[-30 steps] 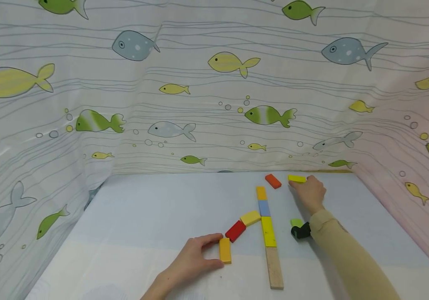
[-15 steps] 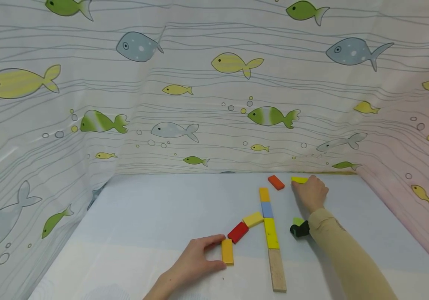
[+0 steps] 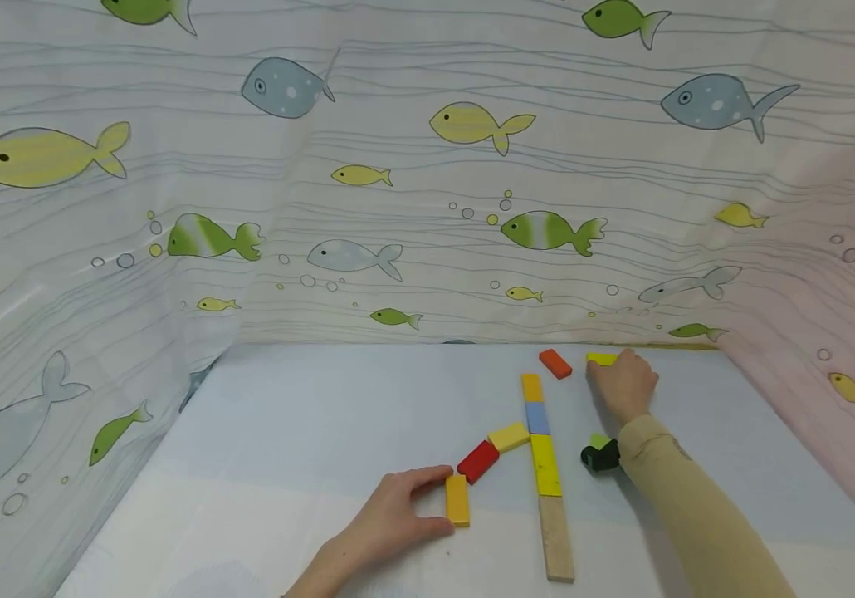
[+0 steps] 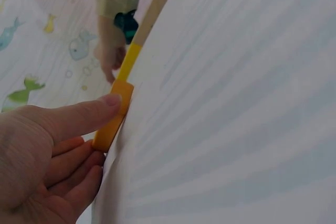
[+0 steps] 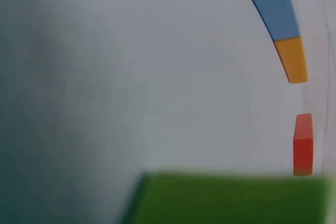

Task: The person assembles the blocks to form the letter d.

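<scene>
In the head view my left hand (image 3: 396, 508) holds an orange-yellow wooden block (image 3: 457, 501) by its two ends, thumb at the near end. The left wrist view shows the thumb on this block (image 4: 114, 118). Touching or nearly touching its far end is a red block (image 3: 478, 462), followed by a pale yellow block (image 3: 509, 438) that slants up to a straight row. At the back right my right hand (image 3: 625, 386) grips a bright yellow block (image 3: 601, 359), partly hidden by the fingers. An orange-red block (image 3: 555, 364) lies left of that hand.
Forming the row are a plain wood block (image 3: 556, 540), a yellow block (image 3: 546, 465), a blue block (image 3: 537, 418) and an orange block (image 3: 532, 388). A green item (image 3: 599, 438) shows behind the black wrist camera (image 3: 601, 456). Fish-patterned cloth (image 3: 368, 208) rises behind the table.
The whole head view has shifted slightly, so everything appears a little further right. Both hands stay at their blocks, and no block has visibly moved.
</scene>
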{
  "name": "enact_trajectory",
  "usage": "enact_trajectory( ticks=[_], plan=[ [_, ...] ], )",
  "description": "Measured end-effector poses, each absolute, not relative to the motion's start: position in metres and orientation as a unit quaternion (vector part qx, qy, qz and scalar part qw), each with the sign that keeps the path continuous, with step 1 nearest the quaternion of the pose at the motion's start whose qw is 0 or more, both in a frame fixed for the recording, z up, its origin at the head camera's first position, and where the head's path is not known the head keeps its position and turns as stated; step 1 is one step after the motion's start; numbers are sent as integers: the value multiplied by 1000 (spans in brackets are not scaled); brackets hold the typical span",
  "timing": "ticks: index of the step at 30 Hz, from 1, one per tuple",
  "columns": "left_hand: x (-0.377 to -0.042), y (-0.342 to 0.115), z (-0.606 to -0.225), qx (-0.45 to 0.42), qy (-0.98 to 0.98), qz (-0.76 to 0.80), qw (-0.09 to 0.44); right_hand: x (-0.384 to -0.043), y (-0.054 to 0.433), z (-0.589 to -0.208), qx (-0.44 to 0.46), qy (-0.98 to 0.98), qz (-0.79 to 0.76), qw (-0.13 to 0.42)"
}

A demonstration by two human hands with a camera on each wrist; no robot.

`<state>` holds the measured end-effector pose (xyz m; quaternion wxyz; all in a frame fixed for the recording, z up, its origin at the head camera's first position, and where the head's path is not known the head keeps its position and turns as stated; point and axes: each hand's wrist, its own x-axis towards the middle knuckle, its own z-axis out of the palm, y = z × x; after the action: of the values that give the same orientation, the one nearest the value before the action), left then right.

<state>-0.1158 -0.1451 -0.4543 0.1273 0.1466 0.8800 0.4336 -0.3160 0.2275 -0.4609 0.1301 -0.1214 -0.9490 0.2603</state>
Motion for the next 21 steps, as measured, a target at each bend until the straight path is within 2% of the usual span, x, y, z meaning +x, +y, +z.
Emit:
enact_trajectory(
  ticks=[12, 21],
  plan=[
    [-116, -146, -454, 148, 880, 433, 128, -302, 236, -450, -90, -949, 286, 99],
    [-118, -146, -454, 150, 878, 436, 129, -292, 248, -448, -90, -954, 282, 50]
  ],
)
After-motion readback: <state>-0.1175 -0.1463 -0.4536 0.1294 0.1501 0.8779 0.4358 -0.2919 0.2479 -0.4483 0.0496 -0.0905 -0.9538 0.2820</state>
